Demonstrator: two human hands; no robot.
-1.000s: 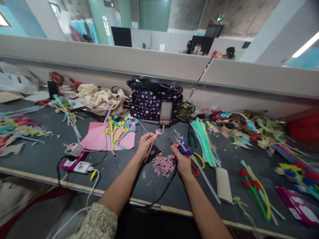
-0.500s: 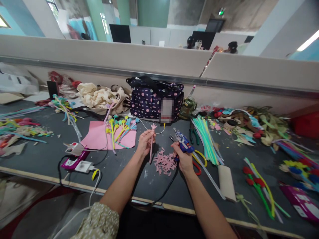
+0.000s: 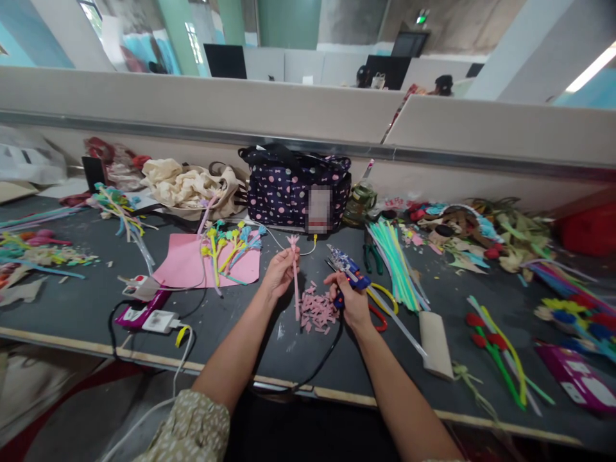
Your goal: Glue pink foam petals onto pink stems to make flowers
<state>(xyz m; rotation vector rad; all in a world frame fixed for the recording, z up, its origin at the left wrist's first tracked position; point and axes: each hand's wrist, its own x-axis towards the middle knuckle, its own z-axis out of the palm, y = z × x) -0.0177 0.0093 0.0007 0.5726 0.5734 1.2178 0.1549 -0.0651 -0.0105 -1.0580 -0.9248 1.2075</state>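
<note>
Dark grey worktop (image 3: 192, 340) below a pale partition (image 3: 202, 102); left hand (image 3: 280, 273) clamped on a pink stem (image 3: 296, 282), upright above the near surface, flared tip upward; right hand (image 3: 350, 298), apart from the left, gripping a blue glue gun (image 3: 353, 274); pink cut pieces (image 3: 318, 311) heaped between the hands; patterned bag (image 3: 293, 189) behind

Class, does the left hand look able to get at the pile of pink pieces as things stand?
Probably yes: the pink pieces lie close beside the left hand, and only the pink stem it grips hangs between them.
</note>
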